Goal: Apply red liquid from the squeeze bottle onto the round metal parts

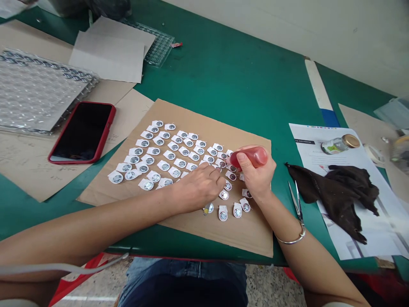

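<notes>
While a red squeeze bottle (251, 157) is clamped in the right hand (261, 175), the left hand (202, 186) is held curled just beside it; whether anything is pinched there cannot be told. Beneath the hands, white-tabbed metallic discs (147, 184) are spread across brown cardboard (249, 238).

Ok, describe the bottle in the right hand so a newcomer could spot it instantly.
On the green table lies a brown cardboard sheet. Above its right part, the right hand grips the bottle. It is red, unlike the clear, gold-lidded jar farther right.
</notes>
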A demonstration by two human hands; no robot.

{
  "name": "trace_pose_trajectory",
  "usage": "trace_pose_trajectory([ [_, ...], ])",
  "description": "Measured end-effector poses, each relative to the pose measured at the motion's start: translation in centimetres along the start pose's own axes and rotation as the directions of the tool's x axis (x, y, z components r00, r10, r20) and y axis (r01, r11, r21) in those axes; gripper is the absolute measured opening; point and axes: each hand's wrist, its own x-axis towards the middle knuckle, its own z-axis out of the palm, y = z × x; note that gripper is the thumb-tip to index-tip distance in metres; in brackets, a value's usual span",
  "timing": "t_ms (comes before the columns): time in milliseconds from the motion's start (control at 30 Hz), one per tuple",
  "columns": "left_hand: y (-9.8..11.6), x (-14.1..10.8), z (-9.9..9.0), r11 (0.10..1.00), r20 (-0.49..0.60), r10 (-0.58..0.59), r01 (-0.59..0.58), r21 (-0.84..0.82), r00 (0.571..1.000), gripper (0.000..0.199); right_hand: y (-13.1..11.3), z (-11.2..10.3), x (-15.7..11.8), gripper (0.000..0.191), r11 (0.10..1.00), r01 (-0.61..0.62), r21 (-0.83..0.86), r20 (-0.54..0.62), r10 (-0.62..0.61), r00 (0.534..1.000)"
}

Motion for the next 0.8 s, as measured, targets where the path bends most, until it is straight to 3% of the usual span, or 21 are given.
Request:
trace_pose_trajectory([
  [333,0.05,0.04,0.03,1.0,-0.045,-0.003,0.004,0.013,0.999,0.019,-0.47,0.06,-0.02,0.021,0.998,0.064,-0.012,-0.004,-0.064,0.998],
  [800,0.04,0.01,0.07,1.0,-0.02,-0.017,0.017,0.01,1.0,0.021,0.2,-0.01,-0.08,0.026,1.0,0.016,-0.01,-0.004,-0.016,1.0],
])
